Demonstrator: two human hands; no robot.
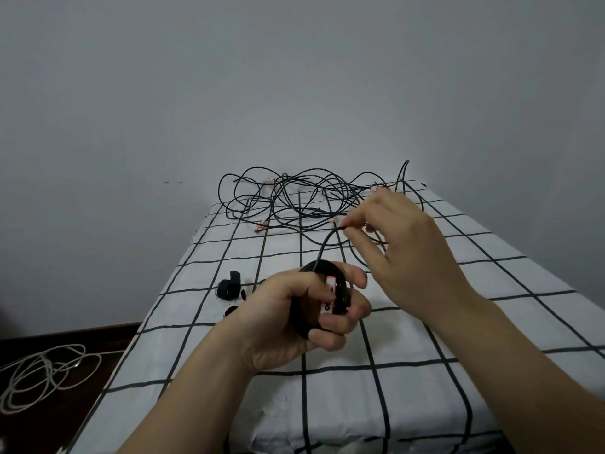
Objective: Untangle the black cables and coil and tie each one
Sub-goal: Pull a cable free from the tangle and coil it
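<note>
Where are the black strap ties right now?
In the head view, the small black fabric strap ties lie on the white black-checked cloth, just left of the left hand gripping the coiled black cable.

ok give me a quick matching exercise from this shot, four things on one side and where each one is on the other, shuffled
Things
1. coiled black cable
2. tangled black cables
3. black straps
4. white cable

Places
a. on the dark floor, at the left
b. at the far end of the checked cloth
c. gripped in the left hand, its free strand pinched by the right hand
d. on the cloth, just left of the left hand

Pairs: 1-c, 2-b, 3-d, 4-a
</note>
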